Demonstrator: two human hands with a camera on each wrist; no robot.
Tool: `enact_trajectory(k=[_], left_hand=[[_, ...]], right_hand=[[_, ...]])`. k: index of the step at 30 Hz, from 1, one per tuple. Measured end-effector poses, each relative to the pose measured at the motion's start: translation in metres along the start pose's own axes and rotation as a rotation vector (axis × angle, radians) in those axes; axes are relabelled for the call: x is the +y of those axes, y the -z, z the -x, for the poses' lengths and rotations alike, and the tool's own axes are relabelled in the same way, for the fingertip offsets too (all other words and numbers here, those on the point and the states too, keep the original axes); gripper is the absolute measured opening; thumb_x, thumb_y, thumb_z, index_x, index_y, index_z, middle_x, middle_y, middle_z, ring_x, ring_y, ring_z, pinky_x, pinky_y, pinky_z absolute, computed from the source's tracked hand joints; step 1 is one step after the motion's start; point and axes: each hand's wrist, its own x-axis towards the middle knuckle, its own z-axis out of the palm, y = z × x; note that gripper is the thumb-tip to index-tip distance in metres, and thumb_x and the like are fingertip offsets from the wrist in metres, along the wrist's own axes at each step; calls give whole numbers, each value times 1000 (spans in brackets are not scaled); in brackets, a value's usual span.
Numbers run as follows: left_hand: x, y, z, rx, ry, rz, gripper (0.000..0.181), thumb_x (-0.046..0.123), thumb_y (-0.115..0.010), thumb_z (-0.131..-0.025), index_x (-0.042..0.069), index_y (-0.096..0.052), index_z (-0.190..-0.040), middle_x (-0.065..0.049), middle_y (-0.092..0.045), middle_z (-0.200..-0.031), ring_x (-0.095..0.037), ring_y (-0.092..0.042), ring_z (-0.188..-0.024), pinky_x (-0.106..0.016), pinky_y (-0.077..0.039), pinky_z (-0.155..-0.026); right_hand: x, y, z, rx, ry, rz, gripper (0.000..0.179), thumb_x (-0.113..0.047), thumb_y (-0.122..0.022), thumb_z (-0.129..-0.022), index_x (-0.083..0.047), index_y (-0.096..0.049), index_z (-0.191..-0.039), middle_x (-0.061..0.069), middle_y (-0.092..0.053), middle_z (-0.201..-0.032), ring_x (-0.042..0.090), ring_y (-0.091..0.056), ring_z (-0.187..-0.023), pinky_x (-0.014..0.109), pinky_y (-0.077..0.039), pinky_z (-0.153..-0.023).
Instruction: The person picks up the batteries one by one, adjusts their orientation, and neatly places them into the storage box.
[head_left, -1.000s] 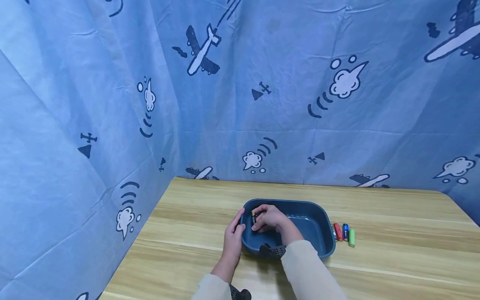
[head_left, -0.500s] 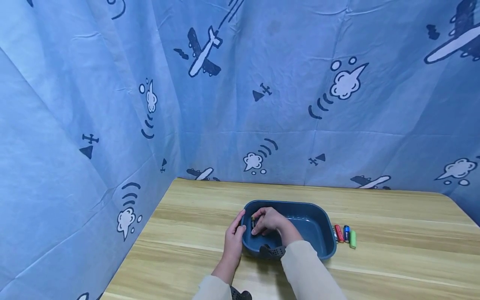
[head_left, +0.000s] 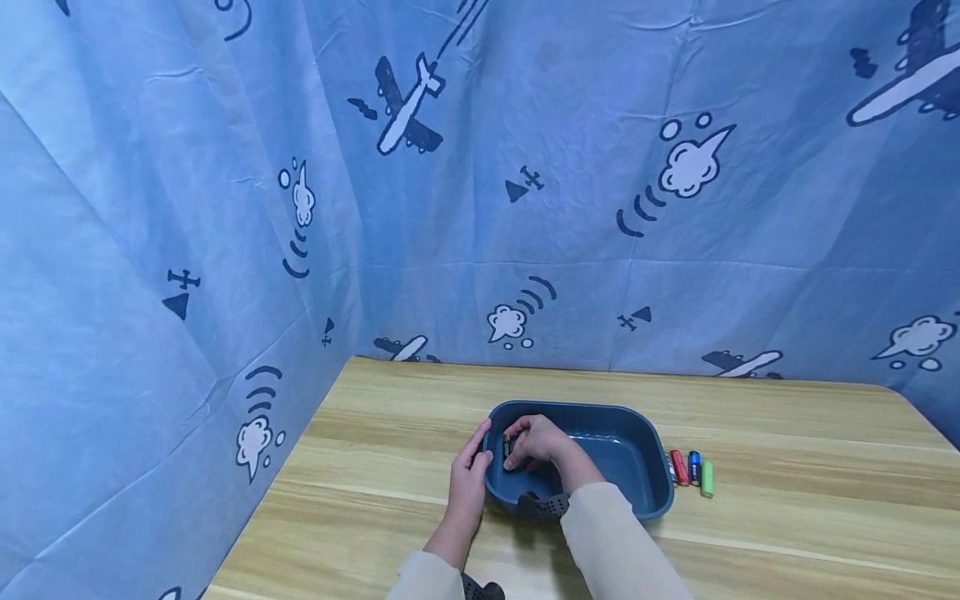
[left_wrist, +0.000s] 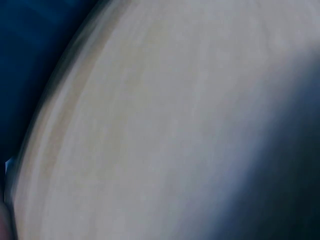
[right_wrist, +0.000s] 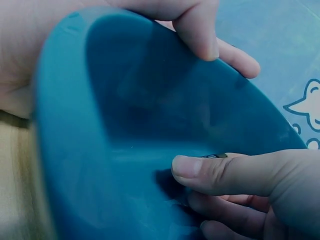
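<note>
A dark blue rectangular plastic basin [head_left: 618,454] stands on the wooden table. My left hand [head_left: 468,475] holds its left end wall, the thumb on the rim. In the right wrist view the left thumb [right_wrist: 200,37] shows at that rim, with a finger beyond it. Inside the basin's left end, my right hand [head_left: 543,439] pinches a small black and gold battery [head_left: 507,446] between thumb and fingers. The right wrist view shows only a sliver of that battery [right_wrist: 217,156] behind the right thumb [right_wrist: 215,172]. Table and basin are blurred in the left wrist view.
Right of the basin lie a red battery [head_left: 679,467], a blue battery [head_left: 694,468] and a green battery [head_left: 707,480]. Another, pale one is partly hidden by the basin's right wall. A blue airplane-print curtain [head_left: 570,208] hangs behind and left of the table [head_left: 787,483].
My right hand has lowered the battery slightly toward the basin's floor. The left hand keeps its hold on the basin. The head view has shifted a little.
</note>
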Motion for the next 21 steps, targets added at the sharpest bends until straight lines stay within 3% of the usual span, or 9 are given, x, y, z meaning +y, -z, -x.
enact_trajectory(k=[21], left_hand=[[-1,0,1,6,-7,3,42,10,-42,-92,17,-53,-133,0,-46,-138,-21,-34,-132,-41,-29,-106]], right_hand=[[0,-1,-1,5,-5,19,46,2,-79,-66,1,-60,-108,5,-62,-66,15,-60,-59,36,-55,-63]])
